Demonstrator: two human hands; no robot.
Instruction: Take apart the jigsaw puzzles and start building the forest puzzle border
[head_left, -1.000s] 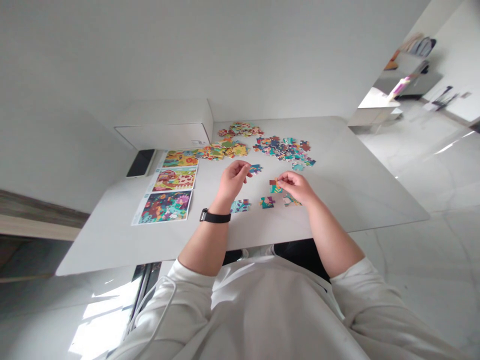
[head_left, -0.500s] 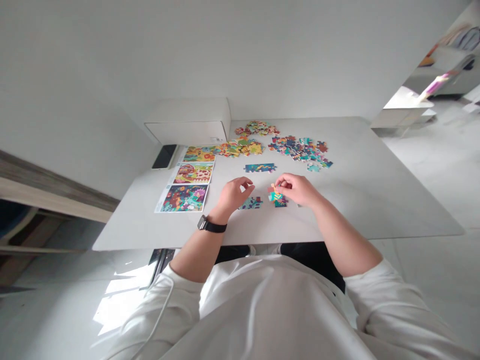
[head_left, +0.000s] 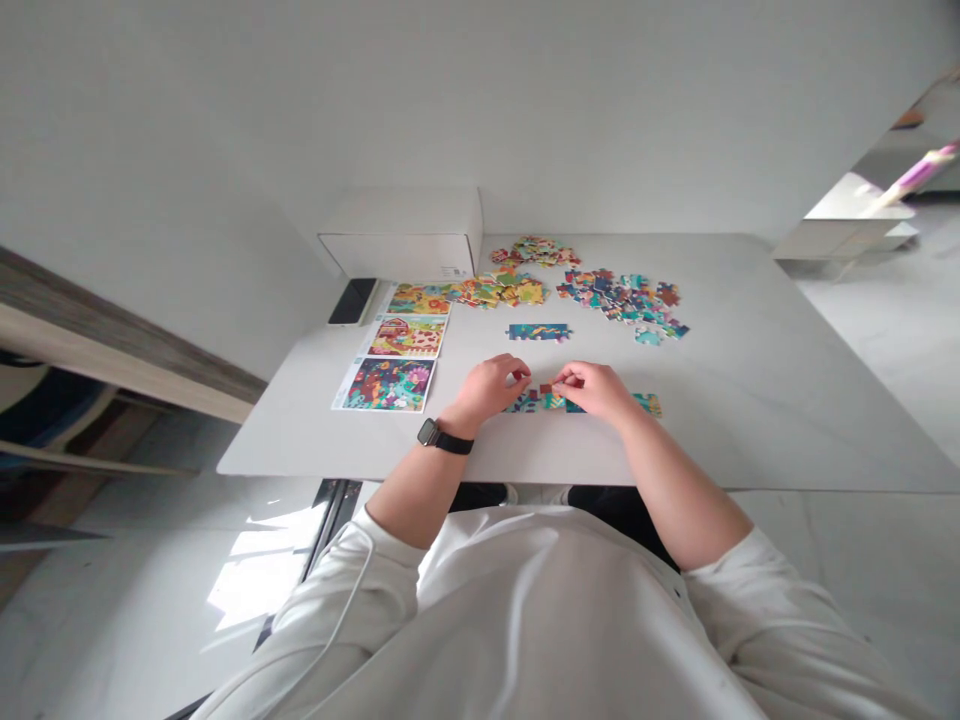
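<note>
My right hand (head_left: 594,388) pinches a jigsaw piece (head_left: 553,400) in red, orange and teal, low over the table near its front edge. Just left of that piece lies a teal jigsaw section (head_left: 523,403) with dark leaf shapes, partly covered by my left hand (head_left: 493,386). The left fingers are loosely curled with a small gap between thumb and forefinger, and nothing shows in them. Beyond my right wrist another teal-and-yellow piece (head_left: 649,404) sticks out. A joined blue strip (head_left: 538,332) lies farther back, between and beyond both hands.
Loose pieces lie in a dark blue heap (head_left: 622,298), a yellow-green heap (head_left: 502,288) and a red-green heap (head_left: 536,251). To the left are three picture sheets (head_left: 386,385), a phone (head_left: 352,302) and a white box (head_left: 397,255) against the wall.
My right hand has brought its piece down and closer to the leaf-patterned section. My left hand's thumb and fingers have drawn nearer together. The whole view has shifted slightly.
</note>
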